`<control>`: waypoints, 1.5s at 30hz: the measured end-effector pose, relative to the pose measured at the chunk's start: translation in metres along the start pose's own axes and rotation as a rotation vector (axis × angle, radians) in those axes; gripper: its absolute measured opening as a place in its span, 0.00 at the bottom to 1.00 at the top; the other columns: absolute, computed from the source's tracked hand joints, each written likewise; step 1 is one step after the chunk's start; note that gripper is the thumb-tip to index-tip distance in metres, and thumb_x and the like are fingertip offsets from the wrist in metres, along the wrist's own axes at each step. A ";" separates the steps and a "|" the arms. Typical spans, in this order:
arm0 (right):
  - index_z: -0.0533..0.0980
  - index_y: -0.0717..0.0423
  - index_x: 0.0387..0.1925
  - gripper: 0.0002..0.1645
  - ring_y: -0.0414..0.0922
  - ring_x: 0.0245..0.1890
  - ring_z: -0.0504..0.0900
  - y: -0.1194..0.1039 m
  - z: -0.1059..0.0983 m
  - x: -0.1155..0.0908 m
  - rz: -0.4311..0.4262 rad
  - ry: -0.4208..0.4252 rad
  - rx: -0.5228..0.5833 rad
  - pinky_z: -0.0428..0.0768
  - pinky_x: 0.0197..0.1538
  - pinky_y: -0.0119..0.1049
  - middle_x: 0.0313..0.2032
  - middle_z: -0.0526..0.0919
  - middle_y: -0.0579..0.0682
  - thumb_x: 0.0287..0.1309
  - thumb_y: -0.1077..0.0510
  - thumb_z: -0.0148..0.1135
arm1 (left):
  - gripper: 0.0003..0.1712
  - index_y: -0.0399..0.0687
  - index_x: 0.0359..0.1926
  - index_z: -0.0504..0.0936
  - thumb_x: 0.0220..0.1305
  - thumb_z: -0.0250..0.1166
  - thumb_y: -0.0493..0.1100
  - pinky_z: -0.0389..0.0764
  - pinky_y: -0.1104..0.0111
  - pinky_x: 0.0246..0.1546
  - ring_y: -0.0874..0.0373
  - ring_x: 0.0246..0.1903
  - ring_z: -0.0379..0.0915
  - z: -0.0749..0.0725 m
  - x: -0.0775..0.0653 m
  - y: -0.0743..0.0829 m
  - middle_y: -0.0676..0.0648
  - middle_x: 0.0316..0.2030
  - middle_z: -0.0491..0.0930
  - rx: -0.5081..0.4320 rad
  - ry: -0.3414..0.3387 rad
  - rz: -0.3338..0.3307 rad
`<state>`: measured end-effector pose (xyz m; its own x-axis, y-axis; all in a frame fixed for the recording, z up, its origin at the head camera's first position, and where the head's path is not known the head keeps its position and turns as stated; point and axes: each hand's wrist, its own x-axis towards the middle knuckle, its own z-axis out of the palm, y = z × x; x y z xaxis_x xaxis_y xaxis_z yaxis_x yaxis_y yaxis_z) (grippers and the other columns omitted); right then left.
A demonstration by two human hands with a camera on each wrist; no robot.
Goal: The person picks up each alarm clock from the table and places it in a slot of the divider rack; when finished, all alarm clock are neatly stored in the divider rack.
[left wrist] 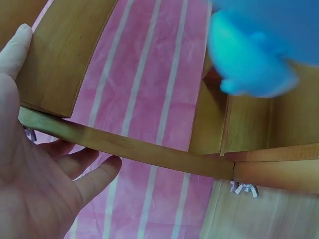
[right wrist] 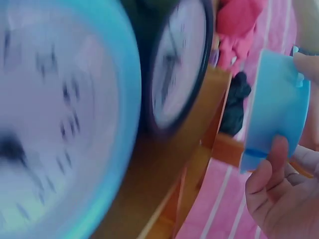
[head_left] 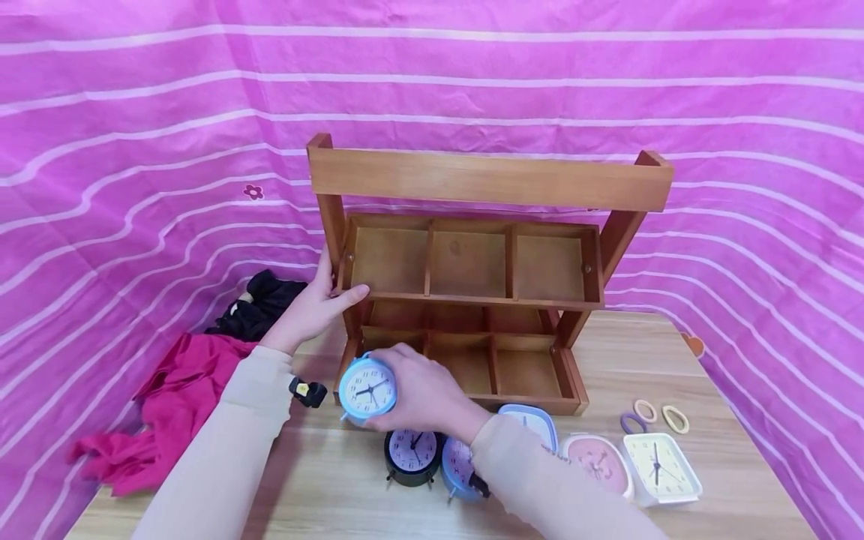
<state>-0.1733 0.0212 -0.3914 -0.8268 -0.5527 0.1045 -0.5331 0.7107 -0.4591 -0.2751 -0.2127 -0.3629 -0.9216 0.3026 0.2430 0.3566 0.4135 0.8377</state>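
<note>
A wooden two-tier rack (head_left: 489, 180) with a top bar and divided compartments stands at the back of the table. My left hand (head_left: 310, 307) holds its left side, thumb over the front of the upper tray and fingers behind the side post (left wrist: 124, 148). In my right hand (head_left: 428, 390) is a round light-blue alarm clock (head_left: 367, 388), its dial facing up towards me. It hangs before the lower left compartment. In the right wrist view the fingers curl around the clock's body (right wrist: 276, 104). A black alarm clock (head_left: 413, 450) stands just below that hand.
Beside the black clock are a round blue clock (head_left: 459, 466), a blue-rimmed square clock (head_left: 533, 426), a pink clock (head_left: 597, 459) and a white square clock (head_left: 661, 469). Several hair ties (head_left: 675, 420) lie behind them. Magenta cloth (head_left: 196, 405) and black cloth (head_left: 259, 307) lie at left.
</note>
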 end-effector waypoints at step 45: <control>0.73 0.52 0.73 0.46 0.50 0.65 0.77 0.059 0.018 0.058 0.165 -0.220 0.065 0.76 0.69 0.47 0.66 0.78 0.51 0.54 0.46 0.79 | 0.57 0.90 0.80 0.31 0.73 0.66 0.57 0.62 0.39 0.72 0.38 0.77 0.56 0.002 -0.001 -0.001 0.49 0.83 0.46 -0.047 0.009 -0.028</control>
<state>-0.2493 0.0234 -0.4282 -0.8390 -0.5180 -0.1667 -0.3762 0.7735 -0.5100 -0.2747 -0.2120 -0.3650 -0.9324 0.2841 0.2234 0.3236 0.3807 0.8662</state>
